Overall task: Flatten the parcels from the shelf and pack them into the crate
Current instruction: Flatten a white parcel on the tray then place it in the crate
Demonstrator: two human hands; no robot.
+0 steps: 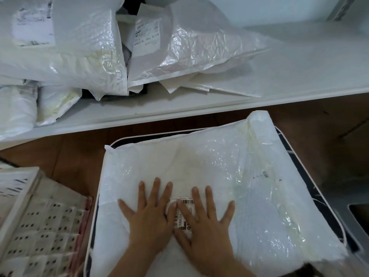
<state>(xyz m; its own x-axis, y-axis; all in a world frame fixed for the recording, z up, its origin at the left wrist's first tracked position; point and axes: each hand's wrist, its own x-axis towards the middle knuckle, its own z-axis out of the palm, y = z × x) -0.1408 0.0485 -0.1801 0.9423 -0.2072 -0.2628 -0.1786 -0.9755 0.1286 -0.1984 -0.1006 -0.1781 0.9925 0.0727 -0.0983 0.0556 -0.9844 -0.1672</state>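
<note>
A large white padded parcel (229,168) lies across the top of the dark crate with a white rim (311,176), covering most of its opening. Its far right corner curls upward. My left hand (148,218) and my right hand (203,222) lie side by side, palms down and fingers spread, flat on the near part of the parcel. They partly cover its barcode label (184,213). Several more white parcels (179,43) are heaped on the white shelf (299,72) beyond the crate.
A second container (40,220) with packets marked by dark dots stands at the lower left. Brown wooden floor (75,156) shows between shelf and crate. A grey object (357,216) sits at the right edge. The right part of the shelf is bare.
</note>
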